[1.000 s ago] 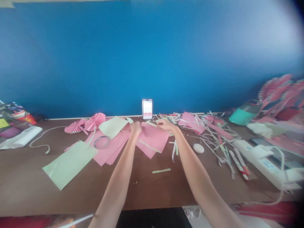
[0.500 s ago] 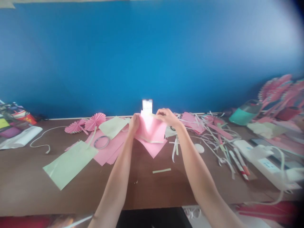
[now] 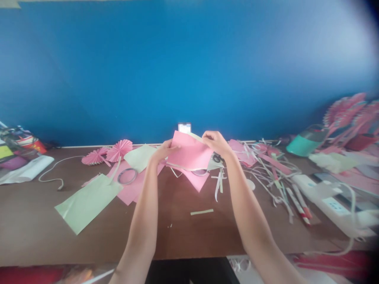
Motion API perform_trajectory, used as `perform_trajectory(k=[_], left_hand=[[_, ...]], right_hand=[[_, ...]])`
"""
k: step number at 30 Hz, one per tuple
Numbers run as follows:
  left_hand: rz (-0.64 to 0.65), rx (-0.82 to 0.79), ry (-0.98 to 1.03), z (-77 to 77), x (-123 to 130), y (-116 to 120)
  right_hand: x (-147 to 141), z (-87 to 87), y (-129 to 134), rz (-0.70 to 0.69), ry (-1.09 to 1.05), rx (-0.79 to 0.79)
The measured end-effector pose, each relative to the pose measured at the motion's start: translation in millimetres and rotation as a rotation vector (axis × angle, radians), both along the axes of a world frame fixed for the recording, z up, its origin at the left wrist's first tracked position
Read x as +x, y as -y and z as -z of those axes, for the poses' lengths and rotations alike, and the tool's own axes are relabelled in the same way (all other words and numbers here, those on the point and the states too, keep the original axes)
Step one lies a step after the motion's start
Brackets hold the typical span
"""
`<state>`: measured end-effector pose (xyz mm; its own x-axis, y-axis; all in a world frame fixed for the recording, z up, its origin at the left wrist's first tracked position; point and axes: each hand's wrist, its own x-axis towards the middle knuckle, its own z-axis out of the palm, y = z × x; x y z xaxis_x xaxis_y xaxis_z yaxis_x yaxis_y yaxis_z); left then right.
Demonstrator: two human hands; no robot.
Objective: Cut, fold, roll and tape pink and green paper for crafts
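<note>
Pink sheet (image 3: 189,153), now off the table (image 3: 177,242), in the grip of left hand (image 3: 163,151) and right hand (image 3: 217,142).

"Where is light glaring?"
"It's whitening the blue wall (image 3: 340,43) toward upper right; the small screen (image 3: 184,127) is glowing."
"Is anything blurring?"
"Both sides are smearing, and the top-right corner is sitting dark."

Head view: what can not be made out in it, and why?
In the head view:
- Bright rectangular screen: lower part behind raised pink paper sheet; text too small.
- White rounded object: partly behind right forearm.
- Pleated pink paper shapes: blurred, cut off by right edge.
- Left hand: some fingers behind the sheet.
</note>
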<state>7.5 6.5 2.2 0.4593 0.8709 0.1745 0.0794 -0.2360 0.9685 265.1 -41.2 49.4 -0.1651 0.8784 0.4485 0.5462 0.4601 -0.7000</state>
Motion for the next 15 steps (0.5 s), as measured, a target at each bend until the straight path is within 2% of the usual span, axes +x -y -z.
perform_trajectory(k=[4,8,12,15], left_hand=[[0.26,-0.236,-0.252,14.4,-17,-4],[0.404,-0.251,-0.487,29.1,-27,-16],[0.39,-0.149,-0.494,35.1,-28,-24],[0.247,-0.113,-0.463,34.6,-26,-22]], right_hand=[[7,-1.7,2,0.119,-0.073,0.024],[14,-8.1,6,0.192,-0.148,0.058],[17,-13.7,11,0.181,-0.236,0.141],[17,-15.2,13,0.176,-0.255,0.165]])
